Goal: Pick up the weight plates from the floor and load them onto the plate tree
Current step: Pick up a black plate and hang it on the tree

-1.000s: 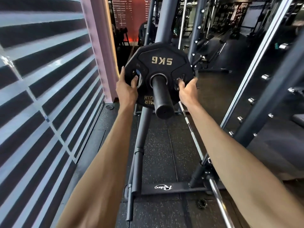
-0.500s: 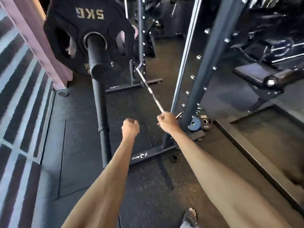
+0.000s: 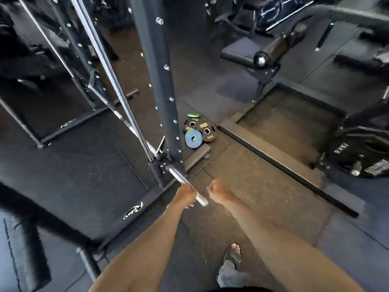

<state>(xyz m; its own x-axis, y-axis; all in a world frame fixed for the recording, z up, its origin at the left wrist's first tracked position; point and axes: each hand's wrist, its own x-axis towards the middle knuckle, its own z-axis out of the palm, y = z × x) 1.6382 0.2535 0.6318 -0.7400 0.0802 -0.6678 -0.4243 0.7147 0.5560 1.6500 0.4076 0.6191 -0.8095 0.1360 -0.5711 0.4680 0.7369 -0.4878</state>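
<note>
Dark rubber floor (image 3: 242,186) fills the frame, with small black, blue and green weight plates (image 3: 207,131) piled at centre beside the rack upright (image 3: 155,81). Below them the right grip (image 3: 216,191) is fisted, holding nothing; the left grip (image 3: 184,196) overlaps a chrome bar (image 3: 177,173), too blurred to tell whether it holds.

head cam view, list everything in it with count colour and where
black plates: at least two, gold lettering, flat on the floor at the upright's base
blue plate: one, on the same pile, nearest
green plate: one, far end of the pile
upright: one, dark grey, bolted, centre
bar: one, chrome, jutting out low beside the upright
padded bench: one, black, top right
large plate: one, black, right edge
floor mats: black rubber
foot: one, dark sandal, bottom
left hand: curled, overlapping the bar's end, grip unclear
right hand: empty fist beside it
</note>
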